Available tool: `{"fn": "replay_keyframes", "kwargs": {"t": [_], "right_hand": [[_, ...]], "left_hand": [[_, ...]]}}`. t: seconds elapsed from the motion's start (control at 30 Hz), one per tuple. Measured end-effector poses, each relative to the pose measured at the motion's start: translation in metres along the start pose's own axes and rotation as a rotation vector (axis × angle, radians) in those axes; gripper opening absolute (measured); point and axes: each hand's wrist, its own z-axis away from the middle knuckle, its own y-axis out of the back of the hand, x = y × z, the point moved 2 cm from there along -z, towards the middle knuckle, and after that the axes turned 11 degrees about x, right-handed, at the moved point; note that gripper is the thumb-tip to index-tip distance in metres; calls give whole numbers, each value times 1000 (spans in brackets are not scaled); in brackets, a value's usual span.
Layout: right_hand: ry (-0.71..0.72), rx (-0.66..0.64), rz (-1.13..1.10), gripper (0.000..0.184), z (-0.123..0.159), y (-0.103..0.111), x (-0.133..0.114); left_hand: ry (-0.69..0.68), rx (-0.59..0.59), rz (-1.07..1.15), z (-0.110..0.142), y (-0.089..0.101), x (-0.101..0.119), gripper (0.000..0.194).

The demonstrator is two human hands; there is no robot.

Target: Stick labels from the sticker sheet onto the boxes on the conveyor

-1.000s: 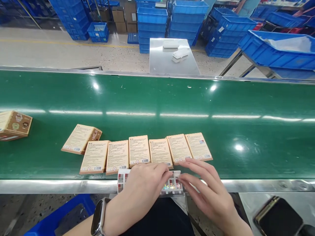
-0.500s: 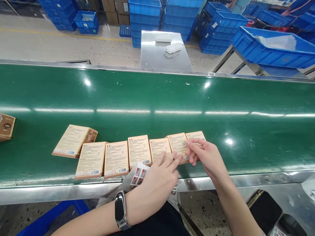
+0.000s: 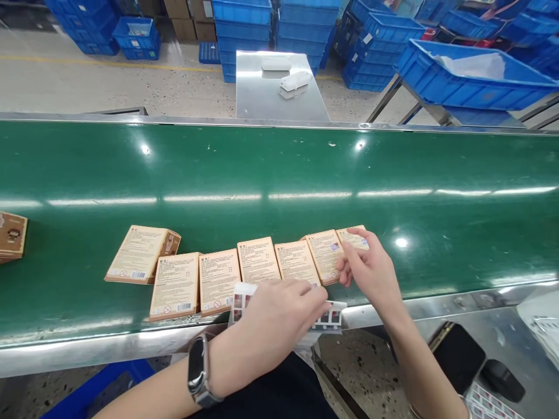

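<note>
A row of several cream cardboard boxes [image 3: 219,279] with printed text and barcodes lies along the near side of the green belt. My left hand [image 3: 279,323], a band on its wrist, curls over a sheet of small picture stickers [image 3: 334,314] at the belt's near edge; its fingertips are partly hidden. My right hand [image 3: 369,270] is at the row's right end, thumb and forefinger slightly apart and the other fingers curled. Just left of its thumb, a small colourful sticker [image 3: 335,247] shows on the second box from the right [image 3: 323,256]. The last box [image 3: 349,235] is partly covered by that hand.
Another brown box [image 3: 12,235] sits at the belt's left edge. Beyond the green belt [image 3: 262,157] stand a metal table [image 3: 279,107] and stacked blue crates [image 3: 242,35]. At lower right are a black phone-like object [image 3: 458,355] and further sticker sheets [image 3: 491,404].
The small sticker from my right fingertips is now on the second box from the right, and that hand has moved slightly right. My left hand has drawn back from the boxes and curled over the sheet.
</note>
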Motion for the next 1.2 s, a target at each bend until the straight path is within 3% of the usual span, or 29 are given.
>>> {"fn": "replay_keyframes", "kwargs": {"t": [0.1,0.17,0.27,0.47,0.67,0.73,0.8,0.9,1.0,1.07,1.2], "right_hand": [[238,-302,31,26,22,6,-24],[402,-414,90,22,37,9,-37],[542,-387,151,24,48,14,-43],[604,-414,229,21,55,15,-36],[953,-300,344,21,69,15,-41],[996,-242,339,21,68,19,-40],[856,-151,271,13,59,25,-34],[322,-14,52,14,32,32,-10],[-152,-6,-218,32,9,31,19],[-266,9,-317,42,-1,29,31],[-295,42,-315,46,-8,31,39]], "left_hand": [[152,-7,109,2,21,-2,28],[246,-36,198,4,30,-4,24],[347,-71,299,7,37,-7,16],[373,-138,247,17,38,-8,20],[365,-147,202,17,29,-4,22],[387,-144,180,15,25,-5,24],[361,-121,158,11,20,-4,22],[116,-53,90,2,5,2,15],[-184,-20,-40,-7,-22,11,14],[-272,-44,-120,-11,-41,15,14],[-308,-88,-207,-21,-63,17,14]]}}
